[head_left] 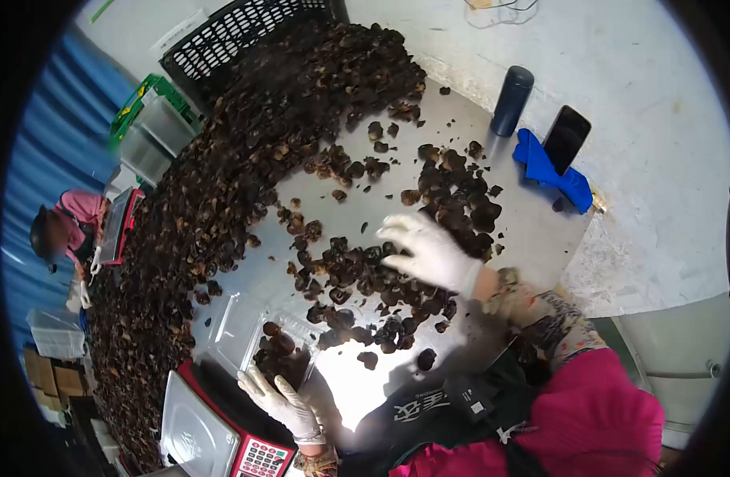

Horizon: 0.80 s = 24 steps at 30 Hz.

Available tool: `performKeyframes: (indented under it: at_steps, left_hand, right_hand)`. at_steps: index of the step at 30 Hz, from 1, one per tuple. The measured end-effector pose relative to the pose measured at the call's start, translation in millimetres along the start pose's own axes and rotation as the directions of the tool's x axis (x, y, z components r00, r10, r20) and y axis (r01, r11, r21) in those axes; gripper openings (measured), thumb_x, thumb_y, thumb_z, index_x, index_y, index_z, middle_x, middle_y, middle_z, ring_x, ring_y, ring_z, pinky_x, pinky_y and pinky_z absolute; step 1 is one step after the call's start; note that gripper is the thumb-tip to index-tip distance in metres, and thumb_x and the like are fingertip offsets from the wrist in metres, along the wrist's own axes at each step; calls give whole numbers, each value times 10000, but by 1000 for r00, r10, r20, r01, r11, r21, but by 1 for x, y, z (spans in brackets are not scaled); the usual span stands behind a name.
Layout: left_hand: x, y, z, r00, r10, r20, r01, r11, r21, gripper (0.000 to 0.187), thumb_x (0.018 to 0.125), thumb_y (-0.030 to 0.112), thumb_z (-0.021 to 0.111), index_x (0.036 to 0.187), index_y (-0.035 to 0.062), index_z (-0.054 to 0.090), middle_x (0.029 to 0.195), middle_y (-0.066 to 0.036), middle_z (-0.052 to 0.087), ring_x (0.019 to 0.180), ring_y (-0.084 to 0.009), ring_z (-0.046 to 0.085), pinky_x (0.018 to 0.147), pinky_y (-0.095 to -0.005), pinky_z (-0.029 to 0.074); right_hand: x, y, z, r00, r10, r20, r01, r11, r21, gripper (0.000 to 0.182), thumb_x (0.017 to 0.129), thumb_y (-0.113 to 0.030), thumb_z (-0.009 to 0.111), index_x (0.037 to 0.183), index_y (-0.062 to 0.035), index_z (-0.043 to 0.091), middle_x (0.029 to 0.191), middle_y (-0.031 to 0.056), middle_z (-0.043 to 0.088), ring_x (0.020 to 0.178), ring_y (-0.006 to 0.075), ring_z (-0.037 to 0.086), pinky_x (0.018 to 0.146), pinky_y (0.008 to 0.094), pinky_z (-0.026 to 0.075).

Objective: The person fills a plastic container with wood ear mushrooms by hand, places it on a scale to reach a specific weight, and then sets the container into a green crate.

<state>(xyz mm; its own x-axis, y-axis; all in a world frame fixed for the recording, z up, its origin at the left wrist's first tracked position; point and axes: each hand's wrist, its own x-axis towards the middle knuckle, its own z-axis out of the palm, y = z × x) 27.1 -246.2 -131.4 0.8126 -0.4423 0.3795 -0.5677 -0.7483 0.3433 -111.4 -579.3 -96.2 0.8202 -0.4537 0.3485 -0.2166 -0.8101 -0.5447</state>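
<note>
My right hand (pixel 425 253), in a white glove, hovers over a loose spread of dark brown, curled dried pieces (pixel 345 266) that look like wood ear mushrooms. Its fingers are apart, with nothing visible between them. Lower in the view, my left hand (pixel 279 405), also gloved, has its fingers spread beside a clear plastic box (pixel 236 322). The box's lid is folded back, and some of the dark pieces lie in it. Just left of that hand stands a red scale (pixel 262 459) with a metal pan (pixel 192 429).
A large heap of dried pieces (pixel 246 143) runs along the table's far and left sides, against a black crate (pixel 246 40). A dark bottle (pixel 512 99), phone (pixel 568 137) and blue cloth (pixel 552 171) are at right. Another person (pixel 80 215) works at far left.
</note>
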Motion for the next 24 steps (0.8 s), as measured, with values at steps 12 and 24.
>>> performKeyframes:
  at_steps: [12, 24]
  left_hand:
    - [47, 98, 24, 965, 238, 113, -168, 886, -431, 411, 968, 239, 436, 1307, 7, 459, 1388, -188, 393, 1326, -341, 305, 1095, -428, 224]
    - [85, 280, 142, 742, 640, 200, -461, 704, -541, 232, 725, 213, 737, 914, 83, 702, 887, -109, 626, 902, -293, 543, 822, -362, 440]
  right_hand:
    - [-106, 157, -101, 627, 757, -184, -166, 361, 918, 229, 903, -218, 538, 1067, -70, 598, 1007, 3, 596, 873, 99, 568, 722, 243, 456]
    - [-91, 117, -70, 905, 355, -235, -359, 933, 28, 159, 825, -190, 635, 906, -54, 646, 942, 109, 600, 820, 269, 597, 742, 353, 489]
